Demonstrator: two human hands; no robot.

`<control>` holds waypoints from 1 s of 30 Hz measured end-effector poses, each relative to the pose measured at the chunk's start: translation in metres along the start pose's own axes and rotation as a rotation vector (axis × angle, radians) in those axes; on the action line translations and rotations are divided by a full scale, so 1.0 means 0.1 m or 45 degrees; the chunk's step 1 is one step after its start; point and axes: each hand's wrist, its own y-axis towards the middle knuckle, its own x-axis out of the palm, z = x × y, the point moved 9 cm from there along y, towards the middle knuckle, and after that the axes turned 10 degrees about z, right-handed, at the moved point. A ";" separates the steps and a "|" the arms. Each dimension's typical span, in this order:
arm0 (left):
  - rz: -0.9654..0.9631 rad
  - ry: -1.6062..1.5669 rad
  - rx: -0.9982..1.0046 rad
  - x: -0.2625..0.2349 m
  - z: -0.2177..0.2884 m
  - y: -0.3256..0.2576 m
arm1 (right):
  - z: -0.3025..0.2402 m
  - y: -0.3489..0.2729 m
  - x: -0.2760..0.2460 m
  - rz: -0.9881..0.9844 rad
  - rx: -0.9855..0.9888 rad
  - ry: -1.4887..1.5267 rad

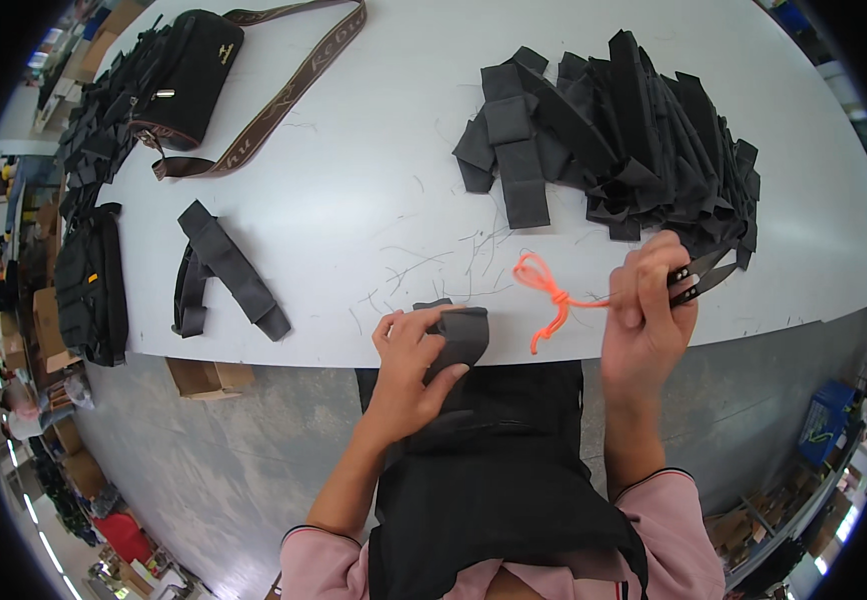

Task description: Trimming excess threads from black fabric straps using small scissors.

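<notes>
Left hand [412, 365] grips a folded dark grey fabric piece [462, 335] at the near edge of the white table [354, 200]. Fingers curl over its left side, thumb underneath at the lower edge; the grip is closed on it. The piece sits partly on the table and partly over the edge, above a larger black fabric item [499, 470] lying in the person's lap. Its long axis runs roughly near-to-far, top end pointing away from the person.

Right hand [649, 310] holds small thread snips [699, 278], black handles with metal blades, grip closed around them. Blades point right and slightly away, toward the table's right rim; long axis is close to horizontal. An orange cord loop [546, 290] is tied to the snips and trails left from the hand, knotted in the middle, loop end up-left, loose end hanging down toward the table edge.

Just beyond the right hand is a big heap of black fabric strips [634, 140], fanned out and overlapping, most strips running near-to-far. Left of centre a single black strap piece [224, 270] lies diagonally, well apart from both hands. At far left is a black shoulder bag [189, 75] with a brown strap [284, 95], beside more stacked black pieces [94, 140]. The bag is shut; its contents cannot be seen. Cardboard box [209, 377] under the table edge, contents not visible.
</notes>
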 end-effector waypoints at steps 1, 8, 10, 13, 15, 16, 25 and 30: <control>0.041 -0.103 -0.076 -0.04 -0.06 -0.01 | 0.07 0.03 -0.01 -0.082 -0.090 -0.416; 0.094 -0.425 -0.306 -0.10 -0.20 0.07 | 0.47 -0.50 0.35 -0.593 0.080 -0.739; 0.082 -0.551 -0.327 -0.10 -0.20 0.07 | 0.69 -0.49 0.38 -0.594 0.116 -0.784; 0.065 -0.496 -0.276 -0.10 -0.18 0.05 | 0.72 -0.42 0.33 -0.546 0.055 -0.868; 0.103 -0.463 -0.269 -0.15 -0.21 0.06 | 0.59 -0.40 0.25 -0.438 -0.072 -0.987; 0.132 -0.434 -0.258 -0.17 -0.22 0.06 | 0.56 -0.45 0.27 -0.449 -0.069 -0.985; 0.379 -0.925 -0.778 -0.12 -0.45 0.19 | 0.24 -0.91 0.40 -0.790 -0.254 -0.952; 0.351 -0.958 -0.758 0.02 -0.63 0.20 | 0.35 -0.82 0.49 -0.739 -0.527 -1.020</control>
